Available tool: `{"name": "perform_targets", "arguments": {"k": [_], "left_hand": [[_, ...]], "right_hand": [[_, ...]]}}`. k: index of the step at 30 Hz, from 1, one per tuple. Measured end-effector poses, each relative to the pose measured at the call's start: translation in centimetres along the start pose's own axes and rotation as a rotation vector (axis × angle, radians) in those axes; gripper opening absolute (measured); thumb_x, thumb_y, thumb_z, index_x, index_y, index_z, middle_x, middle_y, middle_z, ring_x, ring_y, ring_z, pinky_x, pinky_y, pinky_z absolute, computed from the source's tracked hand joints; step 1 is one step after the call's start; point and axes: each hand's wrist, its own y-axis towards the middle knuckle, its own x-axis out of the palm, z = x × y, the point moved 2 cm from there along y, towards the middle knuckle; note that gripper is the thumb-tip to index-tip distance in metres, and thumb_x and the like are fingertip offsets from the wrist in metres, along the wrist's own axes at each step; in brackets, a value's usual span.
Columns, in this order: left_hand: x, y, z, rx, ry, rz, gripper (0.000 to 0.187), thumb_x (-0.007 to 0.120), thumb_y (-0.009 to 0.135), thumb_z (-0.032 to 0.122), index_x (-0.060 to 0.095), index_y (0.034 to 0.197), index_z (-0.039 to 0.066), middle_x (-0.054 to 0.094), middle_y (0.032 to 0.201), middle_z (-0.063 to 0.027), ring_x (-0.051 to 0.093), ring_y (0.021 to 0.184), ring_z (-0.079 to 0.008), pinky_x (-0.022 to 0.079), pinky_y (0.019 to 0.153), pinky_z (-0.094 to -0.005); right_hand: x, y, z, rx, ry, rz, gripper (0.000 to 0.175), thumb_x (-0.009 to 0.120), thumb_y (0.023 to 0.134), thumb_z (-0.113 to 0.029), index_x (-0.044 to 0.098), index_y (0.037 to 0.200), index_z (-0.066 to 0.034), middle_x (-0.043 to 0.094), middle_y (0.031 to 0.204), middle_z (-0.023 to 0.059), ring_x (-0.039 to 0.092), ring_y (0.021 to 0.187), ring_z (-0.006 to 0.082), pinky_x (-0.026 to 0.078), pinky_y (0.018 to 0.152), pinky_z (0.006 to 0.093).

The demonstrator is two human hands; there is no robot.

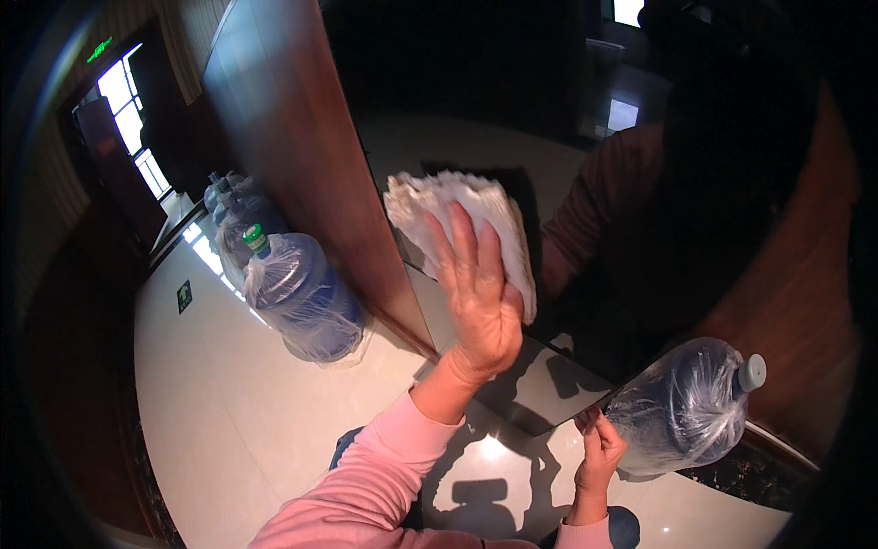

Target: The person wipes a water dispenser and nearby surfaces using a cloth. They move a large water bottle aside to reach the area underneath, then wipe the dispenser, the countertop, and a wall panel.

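A folded white cloth (456, 189) with fluffy edges lies under my left hand (477, 295), whose spread fingers press it against a glossy dark panel (480, 82). The panel mirrors a sleeve at the right of the cloth. Lower right, my right hand (599, 439) pinches the lower edge of the dark glossy surface between thumb and fingers; the fingertips are partly hidden. Just beside that hand, a large water bottle (686, 412) wrapped in clear plastic, with a pale cap, leans at the panel's right side.
Plastic-wrapped blue water bottles stand along the wood-panelled wall (322, 137) at left, the nearest bottle (305, 295) having a green cap. The glossy tiled floor (199, 384) bears a green arrow sign (184, 297). A doorway with bright windows is at far upper left.
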Motion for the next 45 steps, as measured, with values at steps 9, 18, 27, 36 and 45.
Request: {"name": "perform_targets", "arguments": {"k": [9, 18, 27, 36, 45], "left_hand": [[-0.1, 8.0, 2.9, 0.181, -0.009, -0.106, 0.066, 0.050, 0.079, 0.003, 0.042, 0.145, 0.010, 0.021, 0.157, -0.0177, 0.004, 0.145, -0.0447, -0.003, 0.114, -0.0585], [2.3, 5.1, 8.1, 0.440, 0.225, -0.319, 0.054, 0.056, 0.089, 0.039, 0.046, 0.141, 0.029, 0.040, 0.150, 0.0003, 0.022, 0.144, -0.0328, 0.006, 0.115, -0.0605], [0.5, 13.5, 5.8, 0.424, 0.136, -0.097, 0.066, 0.054, 0.084, 0.018, 0.037, 0.148, 0.014, 0.026, 0.157, -0.0096, 0.015, 0.145, -0.0412, 0.005, 0.112, -0.0602], [2.3, 10.7, 9.4, 0.506, 0.205, -0.173, 0.053, 0.048, 0.090, 0.023, 0.044, 0.142, 0.018, 0.040, 0.150, -0.0038, 0.030, 0.142, -0.0327, 0.004, 0.116, -0.0572], [2.7, 0.1, 5.9, 0.344, 0.171, -0.237, 0.060, 0.046, 0.093, 0.030, 0.032, 0.147, 0.007, 0.020, 0.154, -0.0238, 0.008, 0.140, -0.0541, 0.009, 0.112, -0.0616]], "right_hand": [[0.0, 0.1, 0.0, -0.024, -0.060, 0.024, 0.033, 0.055, 0.087, 0.002, 0.061, 0.119, 0.0081, 0.065, 0.117, 0.0166, 0.061, 0.106, 0.0189, 0.049, 0.093, 0.0337], [0.4, 0.2, -0.2, -0.062, -0.134, 0.056, 0.034, 0.054, 0.086, 0.003, 0.062, 0.119, 0.0079, 0.068, 0.109, 0.0123, 0.060, 0.099, 0.0137, 0.046, 0.088, 0.0255], [0.7, 0.1, -0.4, 0.023, -0.107, 0.052, 0.035, 0.058, 0.085, 0.001, 0.062, 0.119, 0.0076, 0.067, 0.111, 0.0107, 0.060, 0.098, 0.0108, 0.046, 0.084, 0.0230], [1.1, 0.2, -0.6, -0.040, -0.167, 0.063, 0.027, 0.059, 0.091, -0.008, 0.065, 0.115, 0.0046, 0.066, 0.103, 0.0101, 0.062, 0.094, 0.0153, 0.054, 0.086, 0.0354], [1.6, -0.3, -1.9, -0.044, -0.184, 0.021, 0.041, 0.057, 0.085, 0.001, 0.057, 0.126, 0.0055, 0.065, 0.116, 0.0116, 0.058, 0.100, 0.0108, 0.049, 0.084, 0.0251]]}}
